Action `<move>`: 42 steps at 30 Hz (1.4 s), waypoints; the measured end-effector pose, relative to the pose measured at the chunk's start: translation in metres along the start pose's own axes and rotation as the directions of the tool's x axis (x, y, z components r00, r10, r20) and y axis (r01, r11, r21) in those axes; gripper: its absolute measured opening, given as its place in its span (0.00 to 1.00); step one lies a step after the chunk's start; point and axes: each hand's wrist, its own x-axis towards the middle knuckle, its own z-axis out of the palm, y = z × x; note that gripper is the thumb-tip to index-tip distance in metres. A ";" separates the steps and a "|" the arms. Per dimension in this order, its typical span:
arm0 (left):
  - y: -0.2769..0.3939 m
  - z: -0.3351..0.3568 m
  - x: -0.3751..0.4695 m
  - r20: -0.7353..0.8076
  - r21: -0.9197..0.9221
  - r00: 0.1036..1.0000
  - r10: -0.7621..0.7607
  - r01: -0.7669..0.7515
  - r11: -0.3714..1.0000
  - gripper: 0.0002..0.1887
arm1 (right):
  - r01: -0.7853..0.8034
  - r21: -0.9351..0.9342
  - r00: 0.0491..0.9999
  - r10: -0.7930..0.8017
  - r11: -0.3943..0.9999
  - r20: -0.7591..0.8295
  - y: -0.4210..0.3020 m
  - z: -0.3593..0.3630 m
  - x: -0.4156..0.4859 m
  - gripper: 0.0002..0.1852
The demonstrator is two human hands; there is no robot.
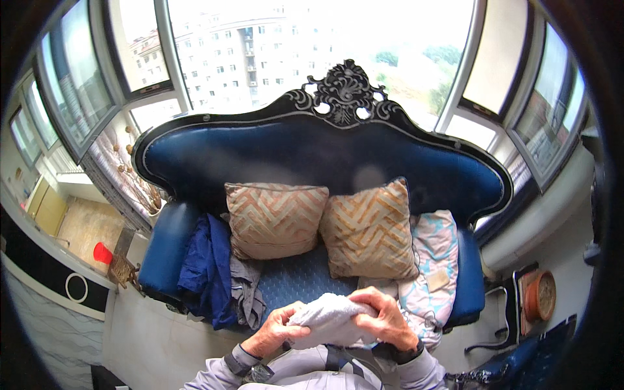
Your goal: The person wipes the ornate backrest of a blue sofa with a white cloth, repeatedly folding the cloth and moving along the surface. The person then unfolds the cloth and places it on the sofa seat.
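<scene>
Between my two hands is a whitish-grey towel-like cloth, gathered and held up in front of my body. My left hand pinches its left end between thumb and fingers. At the other end, my right hand grips the cloth with the fingers over its top edge. Beyond them stands a blue sofa with a carved black frame. Two zigzag-patterned cushions, one pinkish and one golden, lean against its back.
Dark blue clothing and a grey garment lie at the sofa's left. A pink-and-blue patterned quilt fills its right side. A terracotta pot stands farther right; a red bucket is far left. Open windows flank the sofa.
</scene>
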 end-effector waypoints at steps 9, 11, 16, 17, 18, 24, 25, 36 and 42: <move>-0.002 0.041 0.024 0.190 -0.277 0.962 -0.198 0.246 0.929 0.47 | 0.044 0.124 0.986 -0.023 0.991 -0.168 0.019 -0.013 -0.016 0.28; -0.002 0.050 0.030 0.115 -0.355 0.970 -0.215 0.242 0.903 0.42 | -0.014 -0.023 0.947 0.006 1.000 -0.321 0.030 -0.019 -0.020 0.27; -0.012 0.066 0.044 0.074 -0.473 0.985 -0.156 0.173 0.864 0.38 | 0.074 0.226 0.815 0.072 0.971 -0.575 0.061 -0.028 -0.041 0.11; -0.015 0.069 0.046 0.068 -0.487 0.985 -0.160 0.172 0.856 0.38 | 0.040 0.263 0.842 0.109 0.964 -0.528 0.067 -0.031 -0.049 0.11; -0.018 0.073 0.050 0.082 -0.510 0.986 -0.145 0.166 0.844 0.38 | 0.005 0.296 0.866 0.144 0.955 -0.479 0.074 -0.035 -0.055 0.11; -0.034 0.120 0.078 0.038 -0.379 0.990 -0.138 0.142 0.914 0.38 | -0.076 0.521 0.957 0.209 0.850 -0.201 0.113 -0.051 -0.073 0.25; -0.039 0.132 0.084 0.063 -0.334 0.995 -0.077 0.094 0.938 0.39 | -0.067 0.634 0.963 0.217 0.771 -0.162 0.117 -0.050 -0.075 0.31; -0.074 0.201 0.124 -0.018 -0.065 0.979 -0.204 0.202 0.977 0.28 | 0.090 0.714 0.862 0.305 0.694 -0.404 0.144 -0.069 -0.107 0.20; -0.081 0.191 0.136 -0.034 0.156 0.998 -0.057 0.062 0.986 0.21 | 0.169 0.685 0.754 0.355 0.708 -0.553 0.150 -0.066 -0.128 0.18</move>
